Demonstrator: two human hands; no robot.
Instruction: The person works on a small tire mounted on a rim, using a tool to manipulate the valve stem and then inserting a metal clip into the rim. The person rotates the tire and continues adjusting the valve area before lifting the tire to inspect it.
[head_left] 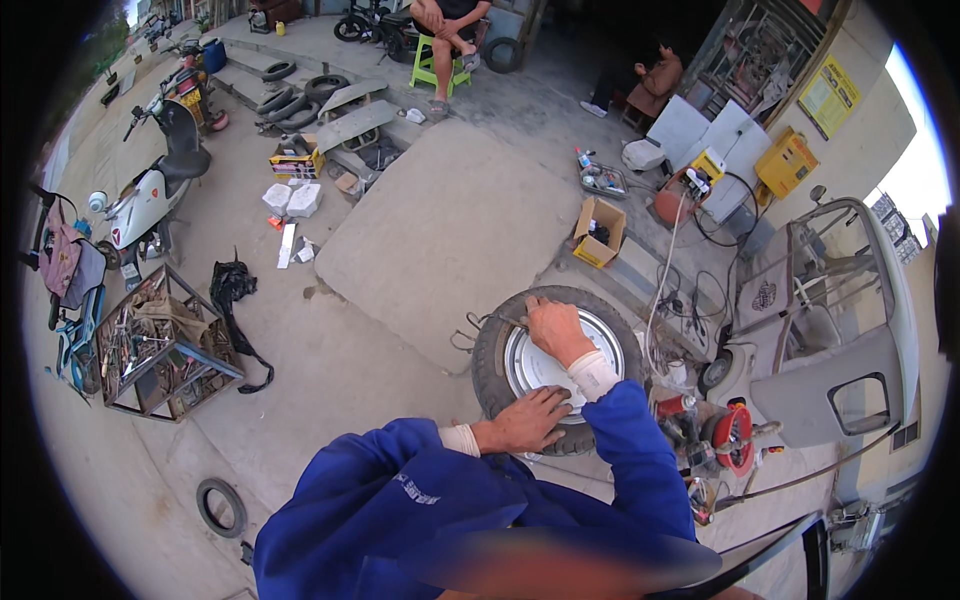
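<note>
A tyre on a silver wheel rim [527,365] lies flat in front of me. My left hand [525,418] rests on the near part of the wheel, fingers stretched out over the rim and the tyre's sidewall. At the far side of the rim is my right hand [556,328], its fingers curled closed near the tyre's inner edge. What it grips, if anything, is hidden under the fingers. A bent dark metal wire [466,335] sticks out beside the tyre's left edge, close to the right hand. Blue sleeves with pale cuffs cover both arms.
A metal tool crate [165,345] and parked scooter [158,190] stand left. Right are a cardboard box [598,232], a red air tank [672,204], hoses and a small grey vehicle [835,310]. Loose tyres [290,108] lie farther off. Two people sit at the back.
</note>
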